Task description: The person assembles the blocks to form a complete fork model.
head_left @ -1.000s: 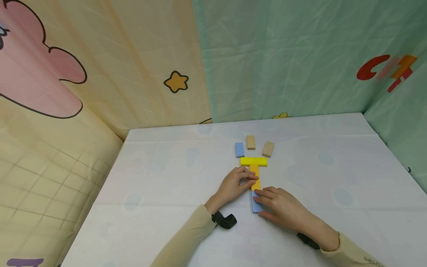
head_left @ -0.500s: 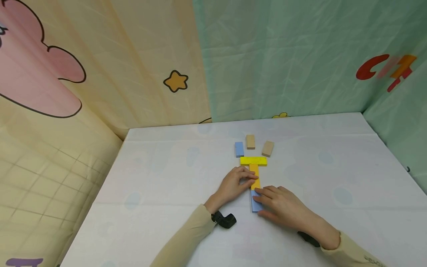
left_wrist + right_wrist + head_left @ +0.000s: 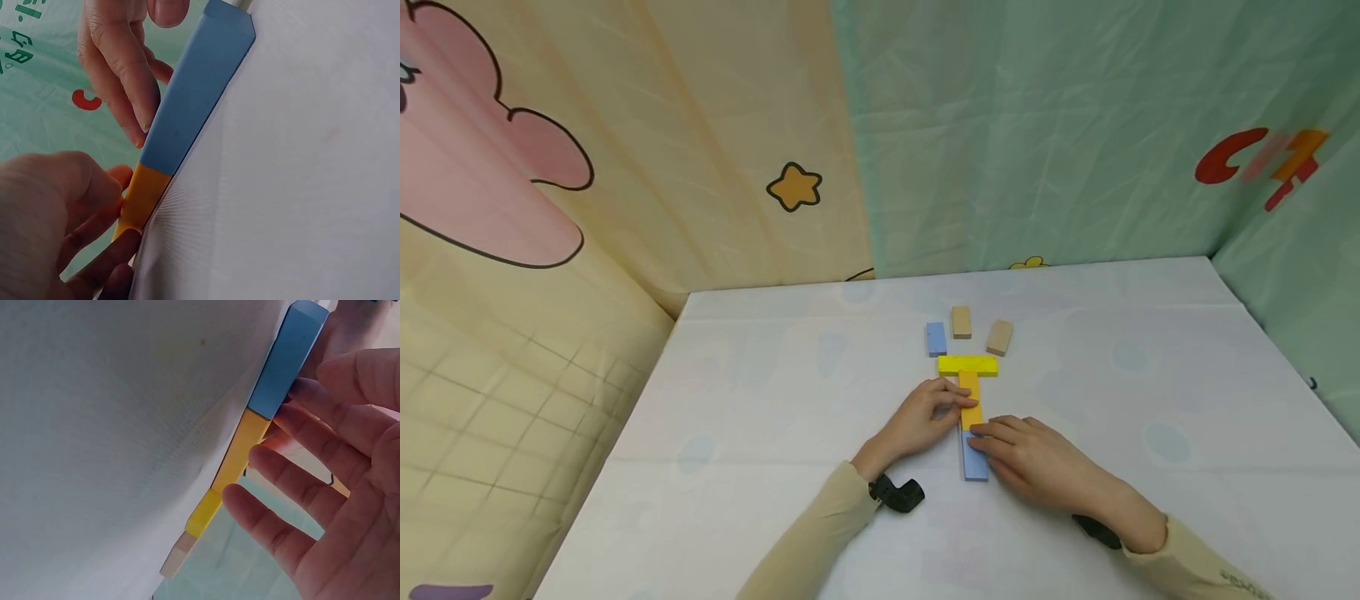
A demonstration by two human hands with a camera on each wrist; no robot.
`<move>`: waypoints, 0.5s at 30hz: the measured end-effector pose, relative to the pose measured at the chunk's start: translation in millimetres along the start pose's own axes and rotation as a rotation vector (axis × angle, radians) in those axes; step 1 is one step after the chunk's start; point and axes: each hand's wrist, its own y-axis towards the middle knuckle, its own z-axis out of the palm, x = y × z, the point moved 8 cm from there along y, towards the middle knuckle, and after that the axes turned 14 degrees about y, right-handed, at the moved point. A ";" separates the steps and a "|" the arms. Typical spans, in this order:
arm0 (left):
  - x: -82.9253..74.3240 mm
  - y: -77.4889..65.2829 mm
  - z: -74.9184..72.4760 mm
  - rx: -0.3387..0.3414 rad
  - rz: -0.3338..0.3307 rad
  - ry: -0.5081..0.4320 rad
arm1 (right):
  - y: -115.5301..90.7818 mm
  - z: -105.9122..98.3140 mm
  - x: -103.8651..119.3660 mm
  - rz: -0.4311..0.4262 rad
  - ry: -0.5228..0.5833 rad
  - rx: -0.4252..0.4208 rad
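In the head view an orange block [image 3: 972,419] and a blue block [image 3: 974,463] lie end to end on the table. A yellow block [image 3: 967,365] sits crosswise at the orange one's far end, making a T shape. My left hand [image 3: 919,417] has its thumb at the orange block's left edge and its fingers over the top, pinching it. From the right, my right hand [image 3: 1039,462] rests loosely extended fingertips around the far end of the blue block. The right wrist view shows those fingers spread beside the row, the thumb apart from it.
Beyond the T lie a small blue block [image 3: 936,339] and two plain wooden blocks, one upright in line [image 3: 961,322] and one tilted [image 3: 999,337]. A white cloth covers the table [image 3: 760,417]. Printed curtains [image 3: 1030,150] hang behind and at the sides.
My right thumb has drawn away from the near end of the blue block, uncovering its right edge. The left hand and the blocks keep their places.
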 end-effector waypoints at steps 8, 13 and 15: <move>-1.4 -5.6 2.5 0.105 0.016 0.020 | 1.5 1.0 -3.2 -0.004 0.038 -0.007; -1.6 -8.3 6.3 0.158 0.029 0.050 | 2.3 -0.4 -5.2 -0.024 0.044 -0.013; -2.0 -8.4 8.1 0.167 0.025 0.078 | 2.5 -1.2 -5.7 -0.039 0.043 -0.014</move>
